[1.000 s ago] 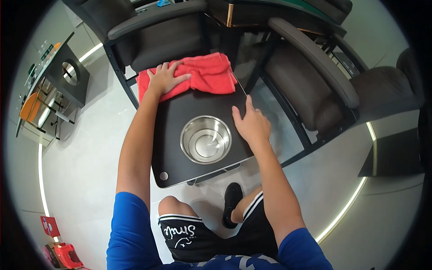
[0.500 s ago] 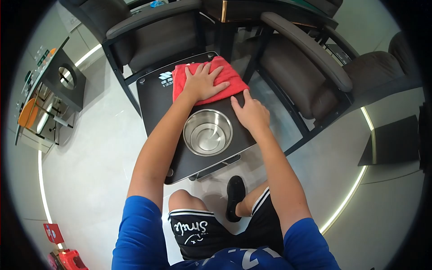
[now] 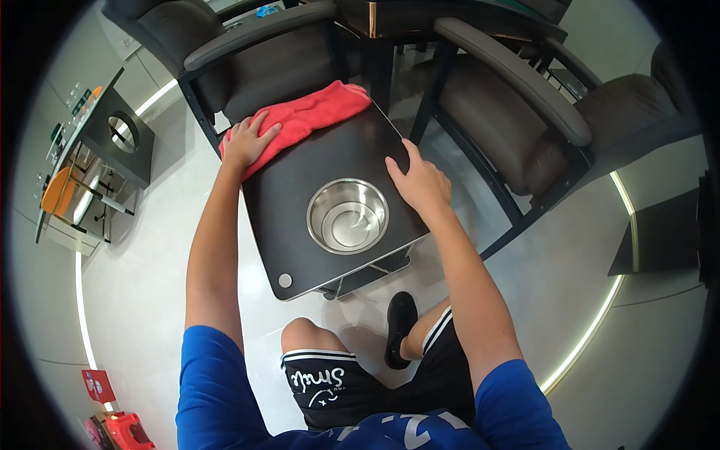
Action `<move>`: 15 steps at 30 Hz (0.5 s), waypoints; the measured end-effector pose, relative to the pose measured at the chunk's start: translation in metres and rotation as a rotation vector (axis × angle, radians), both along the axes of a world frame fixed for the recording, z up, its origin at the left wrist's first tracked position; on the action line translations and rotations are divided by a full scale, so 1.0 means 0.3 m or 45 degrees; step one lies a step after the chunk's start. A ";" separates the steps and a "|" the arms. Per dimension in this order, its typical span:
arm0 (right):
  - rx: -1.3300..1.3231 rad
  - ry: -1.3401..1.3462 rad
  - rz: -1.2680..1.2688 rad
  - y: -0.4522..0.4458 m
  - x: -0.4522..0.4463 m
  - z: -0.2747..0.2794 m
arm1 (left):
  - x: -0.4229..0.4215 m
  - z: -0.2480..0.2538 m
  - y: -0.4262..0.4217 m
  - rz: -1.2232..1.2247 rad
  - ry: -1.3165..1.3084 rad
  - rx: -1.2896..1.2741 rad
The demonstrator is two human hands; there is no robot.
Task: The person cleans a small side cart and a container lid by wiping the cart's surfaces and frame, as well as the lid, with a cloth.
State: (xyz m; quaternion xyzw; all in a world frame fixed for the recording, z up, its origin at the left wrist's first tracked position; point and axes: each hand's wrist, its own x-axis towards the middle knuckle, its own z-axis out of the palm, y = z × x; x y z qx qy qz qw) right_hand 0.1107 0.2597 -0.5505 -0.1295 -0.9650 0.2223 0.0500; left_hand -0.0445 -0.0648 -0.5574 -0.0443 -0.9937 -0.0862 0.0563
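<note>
My left hand [image 3: 251, 143] lies with fingers spread on a red cloth [image 3: 307, 118]. The cloth is stretched in a crumpled band across the far end of a small black table [image 3: 300, 195], reaching its far left corner. At the table's right edge is my right hand [image 3: 424, 178], thumb on the top and the fingers curled over the side, holding the edge; some fingertips are hidden. Between my arms a shiny steel bowl [image 3: 348, 216] stands upright on the tabletop, near its front. Its inside shows bright reflections; I cannot tell whether it holds water.
Dark padded chairs [image 3: 499, 112] stand close at the right and behind the table, with another armrest [image 3: 259, 34] at the far left. A side table with an orange chair [image 3: 58, 191] is at left. A red object [image 3: 127, 431] is at lower left.
My left hand has moved left with the cloth, which went from a folded bundle to a long band over the far end. The right hand stays at the edge; the bowl has not moved.
</note>
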 end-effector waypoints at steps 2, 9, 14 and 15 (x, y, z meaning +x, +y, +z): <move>0.014 -0.009 0.001 0.002 0.001 0.009 | 0.034 -0.009 0.001 0.055 0.059 -0.053; 0.038 -0.001 -0.012 -0.014 0.001 0.011 | 0.230 -0.023 0.067 0.047 0.092 -0.157; 0.022 -0.049 0.002 -0.008 -0.011 0.004 | 0.461 -0.024 0.126 -0.051 0.198 -0.192; 0.019 -0.027 0.003 -0.006 -0.012 -0.002 | 0.526 -0.008 0.141 -0.088 0.196 -0.195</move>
